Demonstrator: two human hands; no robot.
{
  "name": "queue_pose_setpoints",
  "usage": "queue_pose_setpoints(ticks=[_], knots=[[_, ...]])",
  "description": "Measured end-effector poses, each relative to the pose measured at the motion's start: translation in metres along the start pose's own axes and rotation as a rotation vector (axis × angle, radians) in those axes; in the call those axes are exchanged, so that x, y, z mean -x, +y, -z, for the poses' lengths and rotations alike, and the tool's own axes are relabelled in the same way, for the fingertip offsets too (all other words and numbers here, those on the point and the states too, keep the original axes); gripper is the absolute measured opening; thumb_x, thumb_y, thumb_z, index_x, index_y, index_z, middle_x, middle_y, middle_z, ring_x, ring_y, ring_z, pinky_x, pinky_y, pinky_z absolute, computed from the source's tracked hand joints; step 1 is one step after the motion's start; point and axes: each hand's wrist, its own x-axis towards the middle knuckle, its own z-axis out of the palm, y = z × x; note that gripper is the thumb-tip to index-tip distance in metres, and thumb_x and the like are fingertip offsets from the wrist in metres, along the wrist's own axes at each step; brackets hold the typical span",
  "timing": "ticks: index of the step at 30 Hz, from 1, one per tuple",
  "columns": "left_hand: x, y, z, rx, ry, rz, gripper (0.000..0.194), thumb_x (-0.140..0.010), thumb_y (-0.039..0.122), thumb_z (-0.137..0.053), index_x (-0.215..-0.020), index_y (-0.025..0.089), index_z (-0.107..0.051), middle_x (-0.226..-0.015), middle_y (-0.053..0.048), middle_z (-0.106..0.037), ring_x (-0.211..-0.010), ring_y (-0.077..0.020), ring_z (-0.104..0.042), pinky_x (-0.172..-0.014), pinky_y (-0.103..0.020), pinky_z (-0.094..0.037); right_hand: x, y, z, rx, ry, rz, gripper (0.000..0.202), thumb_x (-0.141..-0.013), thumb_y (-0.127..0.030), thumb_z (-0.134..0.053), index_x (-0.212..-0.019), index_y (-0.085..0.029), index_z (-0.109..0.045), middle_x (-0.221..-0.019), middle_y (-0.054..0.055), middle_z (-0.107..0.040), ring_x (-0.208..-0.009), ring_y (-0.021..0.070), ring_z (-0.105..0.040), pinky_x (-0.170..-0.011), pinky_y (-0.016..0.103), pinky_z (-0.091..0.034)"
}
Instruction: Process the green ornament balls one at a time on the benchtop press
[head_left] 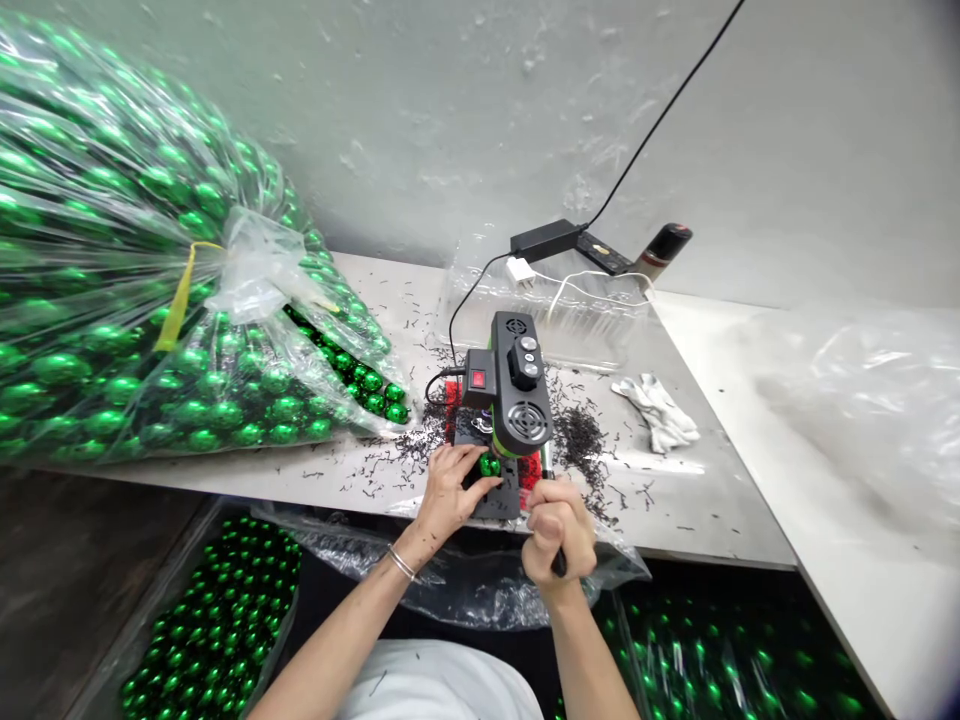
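My left hand [451,492] holds a shiny green ball [489,464] between thumb and fingers, on the black base plate [499,505] under the head of a small black machine [521,385]. My right hand [559,530] is closed in a fist around a black handle [559,563], whose end pokes out below the fist. Beside the machine's head a thin rod shows just above this fist. A red switch [478,379] sits on the machine's side box. Red patches [529,470] show beside the base, and short black shavings [579,435] lie heaped to its right.
A big clear bag of green balls [150,290] fills the left of the table [720,510], its mouth near the machine. Behind are a plastic tray [600,335], power adapter [544,240] and dark-capped bottle [664,245]. White gloves [660,412] lie right. More balls [217,610] are below.
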Motion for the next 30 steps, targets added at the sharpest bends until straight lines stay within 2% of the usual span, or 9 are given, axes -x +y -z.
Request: queue_pose_setpoints(ticks=[4, 11, 16, 19, 23, 25, 27, 30], knots=[[0.001, 0.0, -0.001, -0.001, -0.013, -0.014, 0.03, -0.089, 0.041, -0.069, -0.112, 0.021, -0.069, -0.106, -0.01, -0.072, -0.101, -0.0268, -0.066, -0.098, -0.047, -0.047, 0.02, 0.014, -0.008, 0.019, 0.04, 0.051, 0.03, -0.099, -0.021, -0.038, -0.072, -0.021, -0.049, -0.074, 0.001, -0.057, -0.065, 0.013, -0.054, -0.069, 0.035, -0.05], [0.001, 0.0, 0.0, 0.0, -0.035, -0.007, 0.029, -0.09, 0.039, -0.069, -0.113, 0.021, -0.068, -0.107, -0.01, -0.071, -0.102, -0.027, -0.065, -0.097, -0.046, -0.047, 0.035, 0.021, -0.019, -0.001, 0.13, 0.01, 0.032, -0.101, -0.024, -0.034, -0.072, -0.022, -0.046, -0.075, -0.001, -0.055, -0.062, 0.0122, -0.057, -0.078, 0.041, -0.054], [0.0, 0.0, 0.0, 0.004, -0.03, -0.026, 0.03, -0.09, 0.038, -0.068, -0.113, 0.019, -0.068, -0.107, -0.011, -0.072, -0.102, -0.0277, -0.066, -0.096, -0.048, -0.048, 0.035, 0.026, -0.016, 0.018, 0.018, 0.06, 0.03, -0.101, -0.023, -0.036, -0.072, -0.022, -0.047, -0.075, -0.001, -0.055, -0.065, 0.0124, -0.059, -0.077, 0.039, -0.054], [-0.003, 0.0, -0.002, 0.006, -0.01, -0.034, 0.031, -0.089, 0.039, -0.07, -0.111, 0.017, -0.069, -0.107, -0.012, -0.072, -0.1, -0.0279, -0.066, -0.094, -0.049, -0.049, 0.023, 0.018, -0.011, 0.007, 0.021, 0.054, 0.031, -0.1, -0.021, -0.036, -0.071, -0.021, -0.047, -0.075, -0.001, -0.054, -0.065, 0.0122, -0.057, -0.073, 0.036, -0.052], [0.003, 0.003, 0.002, 0.005, 0.003, -0.039, 0.032, -0.089, 0.039, -0.07, -0.114, 0.017, -0.069, -0.109, -0.012, -0.072, -0.101, -0.028, -0.066, -0.095, -0.049, -0.05, -0.018, -0.008, 0.002, -0.034, 0.07, -0.063, 0.031, -0.096, -0.011, -0.041, -0.066, -0.02, -0.045, -0.068, -0.001, -0.051, -0.062, 0.0113, -0.052, -0.058, 0.028, -0.04], [0.014, 0.007, 0.009, -0.006, -0.02, -0.063, 0.033, -0.093, 0.038, -0.065, -0.12, 0.018, -0.066, -0.112, -0.012, -0.071, -0.104, -0.0274, -0.066, -0.097, -0.049, -0.049, -0.04, -0.021, 0.008, -0.045, 0.001, -0.158, 0.03, -0.094, -0.008, -0.044, -0.067, -0.02, -0.046, -0.067, -0.001, -0.051, -0.064, 0.0118, -0.053, -0.059, 0.028, -0.04], [0.028, 0.01, 0.02, -0.033, -0.055, -0.12, 0.043, -0.094, 0.043, -0.061, -0.129, 0.017, -0.06, -0.118, -0.014, -0.069, -0.11, -0.0285, -0.063, -0.1, -0.05, -0.047, -0.055, -0.029, 0.011, -0.06, -0.022, -0.174, 0.031, -0.094, -0.007, -0.045, -0.066, -0.02, -0.046, -0.064, -0.002, -0.05, -0.063, 0.0116, -0.053, -0.059, 0.028, -0.039], [0.037, 0.007, 0.039, -0.103, -0.067, -0.196, 0.071, -0.089, 0.059, -0.062, -0.142, 0.015, -0.049, -0.129, -0.019, -0.064, -0.119, -0.0331, -0.059, -0.103, -0.052, -0.044, -0.056, -0.03, 0.009, -0.058, 0.017, -0.14, 0.031, -0.093, -0.006, -0.045, -0.065, -0.02, -0.045, -0.063, -0.002, -0.05, -0.062, 0.0111, -0.052, -0.058, 0.027, -0.038]])
